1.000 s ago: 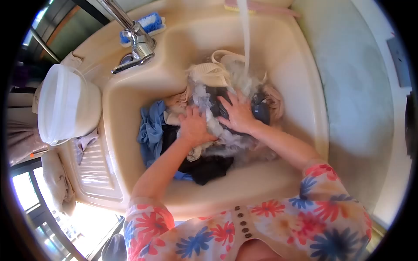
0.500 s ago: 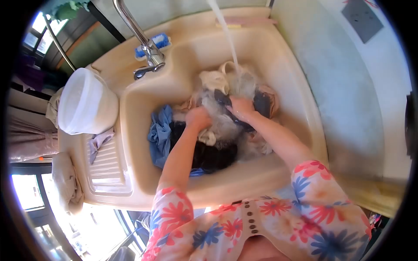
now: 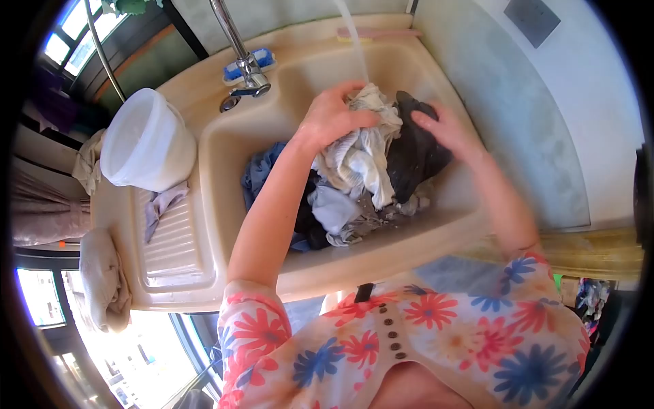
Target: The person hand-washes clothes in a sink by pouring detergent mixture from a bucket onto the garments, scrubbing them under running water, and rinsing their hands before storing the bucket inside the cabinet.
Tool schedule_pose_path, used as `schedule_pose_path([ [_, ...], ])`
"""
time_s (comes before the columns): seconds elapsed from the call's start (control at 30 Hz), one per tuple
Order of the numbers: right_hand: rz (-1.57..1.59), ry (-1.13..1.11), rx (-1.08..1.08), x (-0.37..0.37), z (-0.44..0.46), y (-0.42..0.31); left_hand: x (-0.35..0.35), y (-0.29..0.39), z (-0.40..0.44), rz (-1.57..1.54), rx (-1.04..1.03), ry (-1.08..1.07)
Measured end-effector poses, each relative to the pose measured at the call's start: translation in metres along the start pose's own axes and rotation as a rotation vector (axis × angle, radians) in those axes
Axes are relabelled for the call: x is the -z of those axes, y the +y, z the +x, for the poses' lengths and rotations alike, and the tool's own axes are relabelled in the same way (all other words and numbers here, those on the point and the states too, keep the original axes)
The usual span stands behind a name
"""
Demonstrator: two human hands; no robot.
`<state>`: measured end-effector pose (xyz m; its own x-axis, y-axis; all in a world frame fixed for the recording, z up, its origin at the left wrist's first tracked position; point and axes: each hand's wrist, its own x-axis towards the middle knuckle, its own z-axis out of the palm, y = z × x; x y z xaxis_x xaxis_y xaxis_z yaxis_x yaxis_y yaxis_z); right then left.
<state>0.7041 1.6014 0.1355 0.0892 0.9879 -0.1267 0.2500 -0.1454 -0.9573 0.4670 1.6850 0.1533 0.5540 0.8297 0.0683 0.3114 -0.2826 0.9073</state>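
Over a beige sink basin [image 3: 470, 198], my left hand [image 3: 337, 116] grips a bunched cream-white garment [image 3: 357, 160] that hangs down in wet folds. My right hand [image 3: 446, 129] has its fingers and thumb closed on a dark grey garment [image 3: 415, 153] just to the right of it. Below them lie more wet clothes: a pale blue-white cloth [image 3: 334, 208], a blue garment [image 3: 262, 170] at the left wall and a black piece partly hidden by my left forearm. A stream of water [image 3: 354, 41] falls behind the cream-white garment.
A chrome faucet [image 3: 235, 41] and a blue brush [image 3: 248, 65] are on the back-left rim. On the left drainboard [image 3: 174, 252] stand a white bucket [image 3: 146, 143] and a small mauve cloth [image 3: 163, 208]. A pink-handled brush [image 3: 381, 33] lies on the back ledge.
Both my hands have risen from the soapy water, lifting the cream-white and dark grey garments. My right hand has moved right and up. The view has shifted slightly.
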Motion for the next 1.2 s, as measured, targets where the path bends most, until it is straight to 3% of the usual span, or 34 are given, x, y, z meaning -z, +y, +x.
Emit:
schedule_pose_path([
  [0.07,-0.160,0.002,0.046,0.005,0.010,0.021,-0.013,-0.035,0.006,0.131,-0.058,-0.030],
  [0.13,-0.377,-0.048,0.067,-0.002,0.024,0.056,-0.045,-0.107,0.001,0.472,-0.056,-0.222],
  [0.17,-0.639,-0.099,0.167,-0.008,0.040,0.109,-0.067,-0.112,-0.021,0.675,0.017,-0.289],
  [0.23,-1.253,-0.234,-0.078,-0.054,0.025,0.116,-0.091,-0.122,-0.043,0.927,0.114,-0.358],
  [0.3,-1.352,-0.171,-0.033,-0.079,0.025,0.121,-0.101,-0.138,-0.039,1.023,0.156,-0.381],
  [0.5,-1.382,-0.047,0.170,-0.081,0.108,0.186,-0.084,-0.202,0.018,0.858,0.139,-0.288],
  [0.57,-1.438,-0.190,0.131,-0.074,0.153,0.199,-0.080,-0.214,0.037,0.806,0.138,-0.204],
  [0.67,-1.323,-0.228,0.051,-0.067,0.165,0.208,-0.083,-0.252,0.049,0.491,-0.044,0.001],
  [0.77,-1.103,-0.210,-0.028,-0.058,0.160,0.213,-0.068,-0.192,0.047,0.755,0.354,-0.370],
  [0.8,-1.034,-0.204,-0.054,-0.061,0.162,0.207,-0.060,-0.181,0.029,0.705,0.275,-0.305],
  [0.9,-1.230,-0.446,-0.022,-0.062,0.135,0.122,-0.001,-0.170,-0.026,0.717,0.166,-0.314],
  [0.93,-1.195,-0.540,0.017,-0.057,0.134,0.113,0.025,-0.159,-0.047,0.810,0.275,-0.282],
  [1.03,-0.826,-0.426,-0.011,-0.085,0.125,0.069,0.036,-0.175,-0.102,0.857,0.554,-0.344],
  [1.1,-0.873,-0.196,0.515,-0.132,0.122,0.104,0.026,-0.183,-0.111,0.853,0.638,-0.424],
  [1.17,-1.261,-0.202,0.354,-0.176,0.070,0.101,0.002,-0.179,-0.101,0.872,0.643,-0.519],
  [1.2,-1.307,-0.181,0.385,-0.181,0.068,0.116,-0.006,-0.193,-0.097,0.860,0.635,-0.485],
])
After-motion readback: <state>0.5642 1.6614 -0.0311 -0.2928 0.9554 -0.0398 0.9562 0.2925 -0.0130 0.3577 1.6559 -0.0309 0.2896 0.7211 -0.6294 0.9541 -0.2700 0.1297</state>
